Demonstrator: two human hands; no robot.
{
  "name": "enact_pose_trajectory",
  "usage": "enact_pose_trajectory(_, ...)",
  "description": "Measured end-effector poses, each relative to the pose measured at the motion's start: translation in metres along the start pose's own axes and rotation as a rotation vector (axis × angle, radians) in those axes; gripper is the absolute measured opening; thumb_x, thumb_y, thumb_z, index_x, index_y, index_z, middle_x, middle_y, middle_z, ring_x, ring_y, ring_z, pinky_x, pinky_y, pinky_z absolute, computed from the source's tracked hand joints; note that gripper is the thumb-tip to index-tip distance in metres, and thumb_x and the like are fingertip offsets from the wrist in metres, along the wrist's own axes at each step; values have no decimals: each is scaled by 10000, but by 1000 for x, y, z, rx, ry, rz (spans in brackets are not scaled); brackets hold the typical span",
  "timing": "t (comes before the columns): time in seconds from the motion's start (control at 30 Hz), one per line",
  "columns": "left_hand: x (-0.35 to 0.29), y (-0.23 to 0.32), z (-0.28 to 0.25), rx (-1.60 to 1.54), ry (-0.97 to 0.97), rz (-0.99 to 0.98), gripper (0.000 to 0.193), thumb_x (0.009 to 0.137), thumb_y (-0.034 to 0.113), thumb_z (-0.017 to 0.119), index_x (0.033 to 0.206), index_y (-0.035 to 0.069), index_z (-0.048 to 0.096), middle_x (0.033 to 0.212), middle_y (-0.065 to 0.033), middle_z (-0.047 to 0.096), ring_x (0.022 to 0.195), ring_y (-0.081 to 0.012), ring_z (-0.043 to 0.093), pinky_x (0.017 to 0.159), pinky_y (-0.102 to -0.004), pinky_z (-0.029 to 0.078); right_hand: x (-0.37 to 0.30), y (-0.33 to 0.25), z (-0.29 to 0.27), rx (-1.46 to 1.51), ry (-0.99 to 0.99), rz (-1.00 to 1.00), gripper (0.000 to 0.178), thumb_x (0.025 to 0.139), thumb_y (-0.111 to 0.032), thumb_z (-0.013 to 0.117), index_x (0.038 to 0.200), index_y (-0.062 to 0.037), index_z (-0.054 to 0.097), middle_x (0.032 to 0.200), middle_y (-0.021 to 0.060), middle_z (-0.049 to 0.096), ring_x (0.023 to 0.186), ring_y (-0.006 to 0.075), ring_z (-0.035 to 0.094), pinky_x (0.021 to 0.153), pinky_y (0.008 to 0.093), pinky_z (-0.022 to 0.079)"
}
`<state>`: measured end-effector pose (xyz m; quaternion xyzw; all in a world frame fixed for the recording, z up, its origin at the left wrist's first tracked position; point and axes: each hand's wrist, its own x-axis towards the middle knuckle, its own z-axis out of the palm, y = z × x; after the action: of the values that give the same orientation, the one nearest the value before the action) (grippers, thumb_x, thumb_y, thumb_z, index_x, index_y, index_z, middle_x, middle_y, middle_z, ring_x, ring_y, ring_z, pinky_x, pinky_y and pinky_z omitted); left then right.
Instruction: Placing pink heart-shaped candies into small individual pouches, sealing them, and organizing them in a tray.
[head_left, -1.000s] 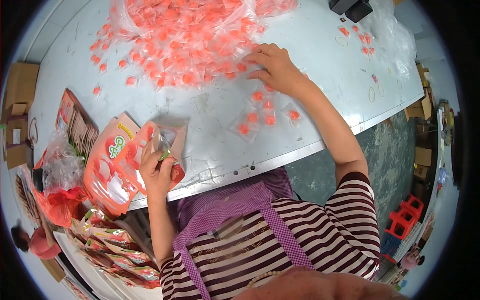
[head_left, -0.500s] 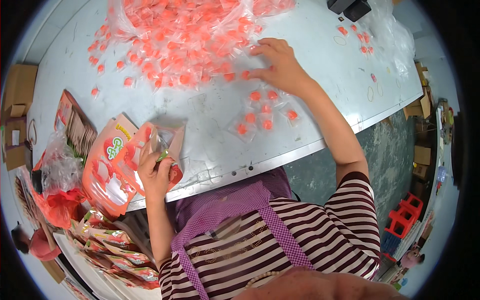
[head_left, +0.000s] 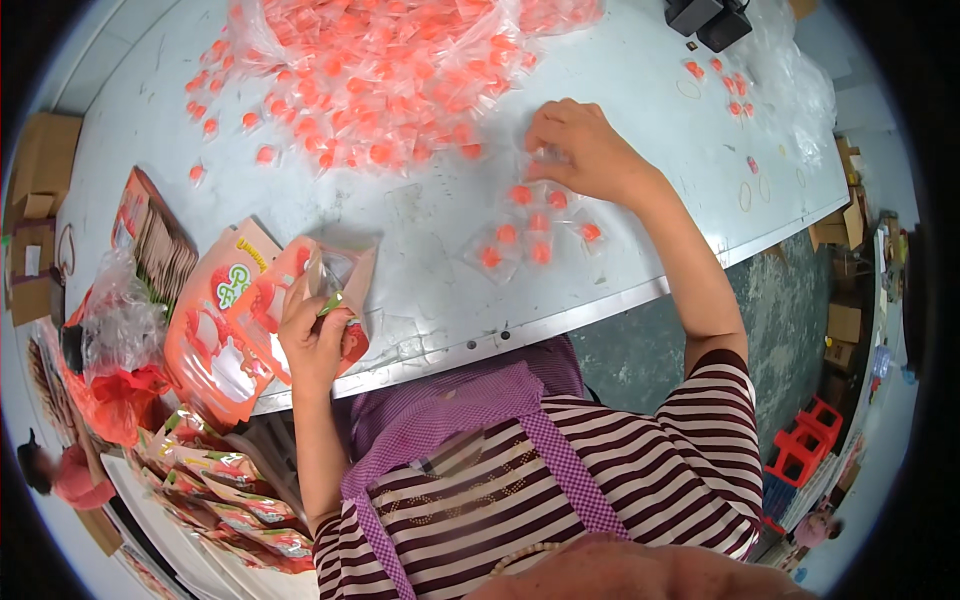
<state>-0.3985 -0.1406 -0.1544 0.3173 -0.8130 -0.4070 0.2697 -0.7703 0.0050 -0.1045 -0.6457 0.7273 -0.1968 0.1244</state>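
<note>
My left hand (head_left: pixel 314 338) is closed on the edge of a red and pink printed pouch (head_left: pixel 268 308), whose silvery mouth gapes toward the right. Under that pouch lies another printed pouch (head_left: pixel 205 345). My right hand (head_left: pixel 585 152) is curled just above the tabletop, with clear wrapper film showing between its thumb and fingers; the fingers hide most of what they grip. Just below it is a small group of red candies (head_left: pixel 538 222) in clear square wrappers. Beyond, at the top, a large heap of the same wrapped candies (head_left: pixel 380 90) spreads from a clear plastic bag.
A stack of flat pouches (head_left: pixel 160 235) lies on the left beside crumpled clear plastic (head_left: pixel 120 325). Filled pouches (head_left: pixel 225 490) stand below the table's left edge. Black boxes (head_left: pixel 708 20), loose candies and clear bags (head_left: pixel 780 75) are at the far right. Red stools (head_left: pixel 805 445) stand on the floor.
My right hand has drawn back from the heap's edge toward the right, and its spread fingers have curled in. My left hand still grips the pouch.
</note>
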Motion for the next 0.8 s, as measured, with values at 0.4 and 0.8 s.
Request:
enact_pose_trajectory(0.4,-1,-8,0,14,-4,44,186,832,116,675,768,-29,578,815,-83,535,756,-186,518,684,-298,412,24,-20,45,-64,132,-9,301,830,-165,679,1116,-105,607,1038,55,607,993,237,545,897,364,396)
enact_pose_trajectory(0.8,2,-4,0,37,12,102,164,801,97,681,779,-31,580,816,-106,550,772,-215,526,720,-312,424,-6,0,16,93,-23,-64,276,782,-36,579,1046,-95,632,1054,34,609,1073,237,502,977,371,342)
